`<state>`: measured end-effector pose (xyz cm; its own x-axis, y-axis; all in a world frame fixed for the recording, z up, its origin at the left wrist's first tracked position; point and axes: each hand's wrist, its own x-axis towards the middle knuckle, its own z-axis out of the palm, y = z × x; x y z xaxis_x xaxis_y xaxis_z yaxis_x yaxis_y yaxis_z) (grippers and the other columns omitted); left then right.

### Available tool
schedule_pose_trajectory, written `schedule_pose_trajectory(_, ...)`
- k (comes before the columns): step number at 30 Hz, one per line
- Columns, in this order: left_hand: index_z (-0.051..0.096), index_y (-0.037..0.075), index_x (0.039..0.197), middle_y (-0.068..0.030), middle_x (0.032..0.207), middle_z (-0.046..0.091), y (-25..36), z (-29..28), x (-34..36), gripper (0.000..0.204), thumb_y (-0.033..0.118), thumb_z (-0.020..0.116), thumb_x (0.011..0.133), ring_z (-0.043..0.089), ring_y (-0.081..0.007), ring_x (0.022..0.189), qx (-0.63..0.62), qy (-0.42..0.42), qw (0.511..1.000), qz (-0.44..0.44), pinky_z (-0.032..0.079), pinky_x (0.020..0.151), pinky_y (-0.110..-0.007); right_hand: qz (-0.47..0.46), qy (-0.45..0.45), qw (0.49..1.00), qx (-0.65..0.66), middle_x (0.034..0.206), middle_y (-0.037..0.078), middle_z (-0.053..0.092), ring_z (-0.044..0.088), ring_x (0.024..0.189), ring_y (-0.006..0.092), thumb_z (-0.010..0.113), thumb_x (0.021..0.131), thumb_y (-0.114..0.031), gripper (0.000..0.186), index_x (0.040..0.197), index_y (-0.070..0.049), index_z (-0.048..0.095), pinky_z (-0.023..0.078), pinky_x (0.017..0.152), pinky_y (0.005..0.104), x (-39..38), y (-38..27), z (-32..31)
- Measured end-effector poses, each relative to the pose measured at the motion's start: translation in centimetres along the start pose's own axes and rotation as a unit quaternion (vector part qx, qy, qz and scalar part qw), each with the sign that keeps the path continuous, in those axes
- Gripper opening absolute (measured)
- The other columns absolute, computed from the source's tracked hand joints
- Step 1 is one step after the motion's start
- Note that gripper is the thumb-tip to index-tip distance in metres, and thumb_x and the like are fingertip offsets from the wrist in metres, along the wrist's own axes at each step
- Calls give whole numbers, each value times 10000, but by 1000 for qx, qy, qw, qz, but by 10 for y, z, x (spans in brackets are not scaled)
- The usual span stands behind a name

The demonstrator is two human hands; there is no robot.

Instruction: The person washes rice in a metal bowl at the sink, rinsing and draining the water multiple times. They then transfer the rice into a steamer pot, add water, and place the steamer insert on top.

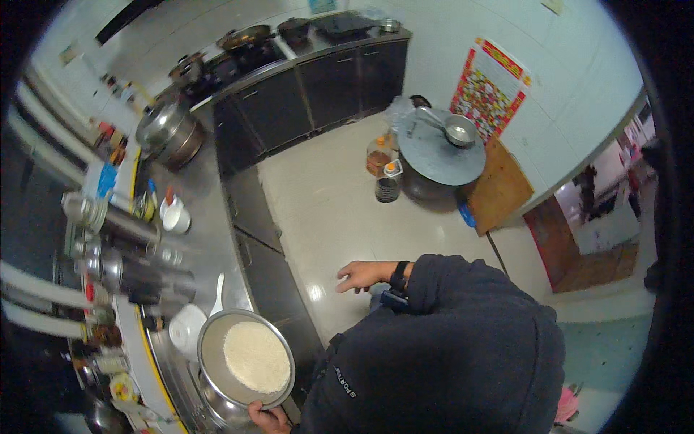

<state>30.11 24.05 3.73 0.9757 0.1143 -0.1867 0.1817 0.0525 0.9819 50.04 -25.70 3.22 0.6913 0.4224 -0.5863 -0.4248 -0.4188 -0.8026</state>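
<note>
My left hand (269, 418) grips the near rim of a round metal pot (210, 354), its fingers partly hidden. Pale grains that look like rice (256, 358) cover the pot's bottom. The pot is over the steel counter's front edge; whether it rests on anything, I cannot tell. Just beyond it, a white-handled utensil (219, 293) and a white bowl-like container (188, 329) lie on the counter. Away from the counter, my right hand (359, 276) hangs over the floor with nothing in it, fingers loosely stretched. A dark band circles that wrist.
Along the steel counter (210, 188) stand a large steamer pot (170, 137), a white cup (176, 217) and several jars. A stove with pans (249, 40) fills the back. On the floor are bottles (387, 184) and a lidded vat (441, 163) with a metal ladle (460, 130) on top.
</note>
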Motion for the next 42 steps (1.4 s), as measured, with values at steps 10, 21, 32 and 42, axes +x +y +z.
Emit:
schedule_pose_trajectory(10,558,41,929,-71,859,595,40,273,184,204,157,527,764,582,-189,703,-149,59,969,-189,487,589,-304,139,208,959,136,750,135,636,638,604,200,647,848,-415,466,984,31,630,499,478,330,-93,199,-199)
schedule_pose_trajectory(21,553,-41,1091,-122,958,620,40,495,378,425,104,558,691,636,-262,762,-62,-173,953,-241,534,638,-365,71,416,829,367,871,93,612,646,620,194,662,845,-430,455,1012,-8,624,510,485,307,-130,235,-367)
schedule_pose_trajectory(32,556,-33,1047,-104,849,605,4,752,559,344,51,551,713,626,-255,715,5,-355,901,-249,536,634,-393,38,506,665,547,1007,154,620,663,767,259,633,890,-379,471,1198,-30,564,546,628,362,-128,235,-451)
schedule_pose_trajectory(42,537,-47,1221,-123,1034,631,-39,881,591,540,-21,575,683,638,-284,873,120,-407,846,-323,540,725,-396,-38,466,574,672,1144,172,587,643,918,302,570,922,-451,511,1214,-38,496,535,779,414,-28,317,-627)
